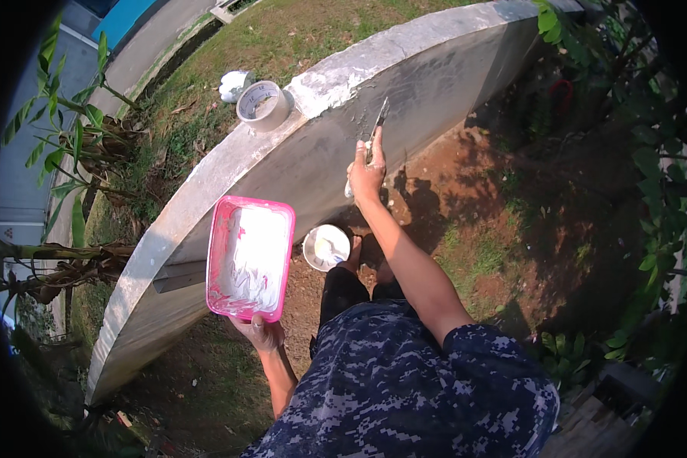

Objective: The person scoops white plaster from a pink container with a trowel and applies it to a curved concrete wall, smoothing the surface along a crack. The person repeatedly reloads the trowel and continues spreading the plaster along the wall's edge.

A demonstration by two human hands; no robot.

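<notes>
My left hand [259, 331] is closed on the near rim of a pink plastic tub [289, 259], which is tilted so its inside shows. White paste [253, 256] coats the floor and sides of the tub. In my right hand [369, 174], closed round its handle, is a putty knife [382, 114] seen nearly edge-on. Its blade points up and away, close to the face of a grey concrete wall [435, 88]. Whether blade and wall touch, I cannot tell. Wet-looking pale smears mark the wall's upper edge beside the blade.
On the wall's top stands a white round tub [264, 107], with a white crumpled object [235, 86] just beyond. A white bucket [327, 247] with pale contents sits on the soil by my feet. Leafy plants [76, 145] grow at the left; foliage [633, 191] hangs at the right.
</notes>
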